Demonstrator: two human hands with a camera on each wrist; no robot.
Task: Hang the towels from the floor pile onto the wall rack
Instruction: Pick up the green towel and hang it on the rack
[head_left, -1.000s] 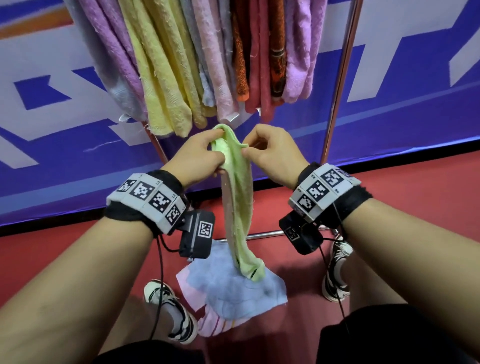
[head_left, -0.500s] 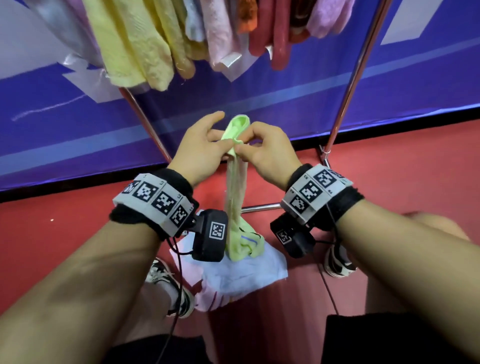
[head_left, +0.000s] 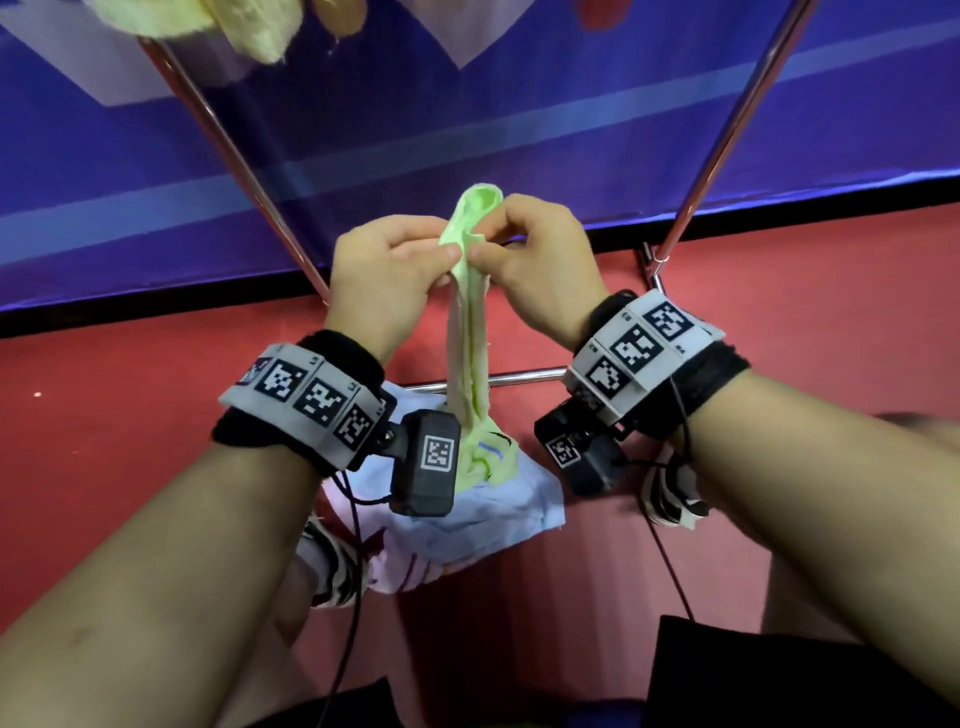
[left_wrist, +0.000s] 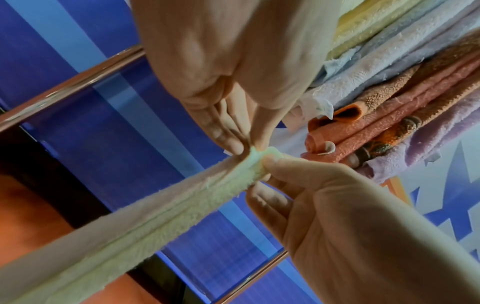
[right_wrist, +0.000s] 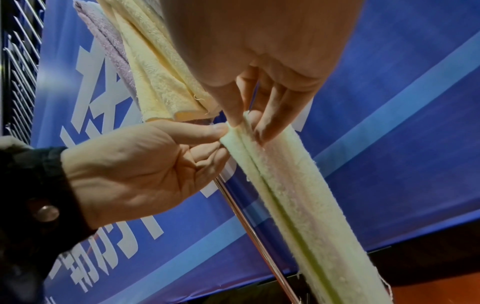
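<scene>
A light green towel (head_left: 470, 332) hangs in a narrow folded strip between my hands, and its lower end lies bunched on the floor pile. My left hand (head_left: 444, 258) and right hand (head_left: 485, 250) pinch its top edge close together, thumbs against fingertips. The left wrist view shows the left hand (left_wrist: 244, 145) and right hand (left_wrist: 267, 164) meeting at the towel (left_wrist: 145, 216) end. In the right wrist view the right hand (right_wrist: 246, 121) and left hand (right_wrist: 221, 133) pinch the same towel (right_wrist: 293, 195). The rack's hung towels (head_left: 260, 31) show only at the top edge.
The floor pile holds a light blue towel (head_left: 493, 514) over a pink one (head_left: 405, 566), between my shoes (head_left: 332, 566). Chrome rack legs (head_left: 244, 166) (head_left: 727, 135) slant up on both sides, joined by a low crossbar (head_left: 524, 375). Behind stands a blue banner wall; the floor is red.
My hands have come down and away from the hung towels with the green towel. Its lower end, hanging free before, now rests bunched on the pile. Both hands pinch closer together.
</scene>
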